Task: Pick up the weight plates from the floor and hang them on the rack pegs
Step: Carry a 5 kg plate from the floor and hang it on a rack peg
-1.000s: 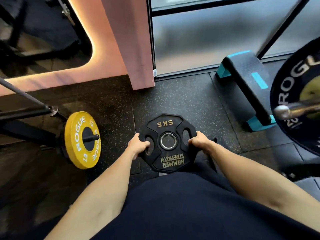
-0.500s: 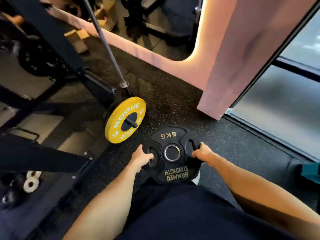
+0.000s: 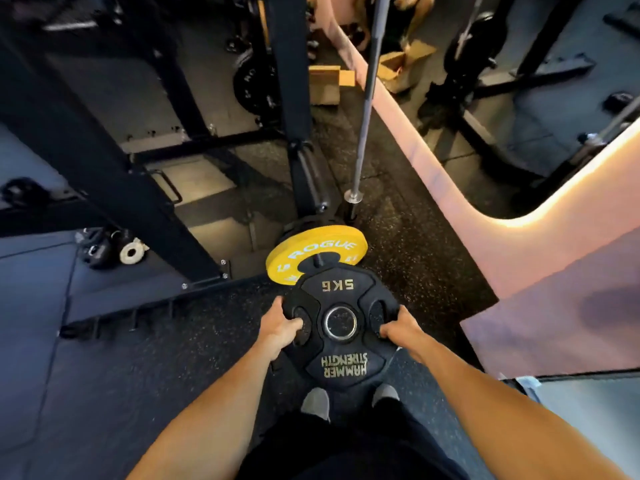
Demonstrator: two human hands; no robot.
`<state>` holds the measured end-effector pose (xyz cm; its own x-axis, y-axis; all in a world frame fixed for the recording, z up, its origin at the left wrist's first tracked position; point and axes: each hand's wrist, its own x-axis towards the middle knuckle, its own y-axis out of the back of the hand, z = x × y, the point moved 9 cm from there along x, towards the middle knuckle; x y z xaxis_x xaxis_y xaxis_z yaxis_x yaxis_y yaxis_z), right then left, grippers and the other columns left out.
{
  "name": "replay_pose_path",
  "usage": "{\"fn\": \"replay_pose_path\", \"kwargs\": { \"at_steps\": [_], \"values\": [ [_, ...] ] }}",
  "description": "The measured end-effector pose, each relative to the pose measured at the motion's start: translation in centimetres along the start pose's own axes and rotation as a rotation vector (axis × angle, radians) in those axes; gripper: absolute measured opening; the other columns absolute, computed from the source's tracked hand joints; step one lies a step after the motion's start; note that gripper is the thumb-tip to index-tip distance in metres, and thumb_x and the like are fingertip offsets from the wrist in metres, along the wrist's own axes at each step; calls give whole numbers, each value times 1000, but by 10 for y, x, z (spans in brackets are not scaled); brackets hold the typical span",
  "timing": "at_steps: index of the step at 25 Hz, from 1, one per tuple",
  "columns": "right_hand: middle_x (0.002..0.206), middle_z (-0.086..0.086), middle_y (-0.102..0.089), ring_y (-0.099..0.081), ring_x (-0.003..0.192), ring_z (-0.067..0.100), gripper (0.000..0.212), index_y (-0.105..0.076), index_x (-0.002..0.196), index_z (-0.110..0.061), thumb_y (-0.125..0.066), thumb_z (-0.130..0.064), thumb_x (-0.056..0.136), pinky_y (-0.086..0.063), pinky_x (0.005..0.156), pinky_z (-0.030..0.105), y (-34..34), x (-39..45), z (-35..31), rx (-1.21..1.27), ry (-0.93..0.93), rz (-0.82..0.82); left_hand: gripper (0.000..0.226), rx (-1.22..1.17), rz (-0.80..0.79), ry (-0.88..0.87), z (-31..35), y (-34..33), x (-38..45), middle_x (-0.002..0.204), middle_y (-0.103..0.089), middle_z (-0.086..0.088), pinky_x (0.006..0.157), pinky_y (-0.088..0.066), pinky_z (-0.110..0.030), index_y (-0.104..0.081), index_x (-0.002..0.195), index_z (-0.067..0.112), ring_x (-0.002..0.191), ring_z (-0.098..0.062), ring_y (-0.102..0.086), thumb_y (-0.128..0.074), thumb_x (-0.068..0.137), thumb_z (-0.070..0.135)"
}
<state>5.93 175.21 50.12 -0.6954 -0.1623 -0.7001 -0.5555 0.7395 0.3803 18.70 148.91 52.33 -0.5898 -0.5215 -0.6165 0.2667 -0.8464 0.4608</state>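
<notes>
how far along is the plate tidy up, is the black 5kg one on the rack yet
Not yet. Already done: a yellow Rogue plate sits on a low rack peg. In hand: the black 5 kg Hammer Strength plate is off the floor, gripped through its side slots by the left hand and right hand. Left: slide it onto a peg.

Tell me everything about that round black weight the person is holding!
The black weight plate is round with slightly flattened sides and looks rubber-coated. A shiny metal ring lines its centre hole, and grip slots are cut through it. Gold letters read "5KG" on the far part and "HAMMER STRENGTH" on the near part, upside down from here. It is held nearly flat, face up, above the feet. The left hand and right hand grip its opposite edges, thumbs hooked at the slots. Its far edge overlaps the yellow plate in view.
</notes>
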Motion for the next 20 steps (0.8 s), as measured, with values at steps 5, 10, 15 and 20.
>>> {"fn": "replay_pose_path", "kwargs": {
  "at_steps": [5,10,15,20],
  "values": [
    [101,5,-60,-56,89,20,47,-46,110,-18,-63,0,70,-47,67,29,16,30,-86,-63,218,-83,33,-110,171,-67,52,32,-6,96,-61,0,74,-42,-29,-51,111,20,95,-23,-58,-63,83,8],
    [103,4,-61,-58,97,23,50,-44,115,-18,-65,-3,72,-48,77,33,43,46,-184,-84,441,-100,31,-128,370,-214,128,74,-17,92,-63,2,65,-45,-28,-49,108,20,81,-14,-60,-63,83,7],
    [96,0,-60,-58,93,22,47,-43,112,-15,-63,-1,71,-49,73,35,59,64,-246,-4,619,-93,30,-47,461,-344,185,104,-1,85,-61,5,46,-39,-24,-44,112,24,61,-5,-59,-60,89,12],
    [90,-2,-60,-59,85,16,38,-42,97,-20,-67,-3,73,-49,70,33,59,105,-260,18,774,-38,25,-62,539,-456,185,97,35,88,-62,7,60,-49,-26,-47,104,23,69,-4,-62,-61,86,12]
  ]
}}
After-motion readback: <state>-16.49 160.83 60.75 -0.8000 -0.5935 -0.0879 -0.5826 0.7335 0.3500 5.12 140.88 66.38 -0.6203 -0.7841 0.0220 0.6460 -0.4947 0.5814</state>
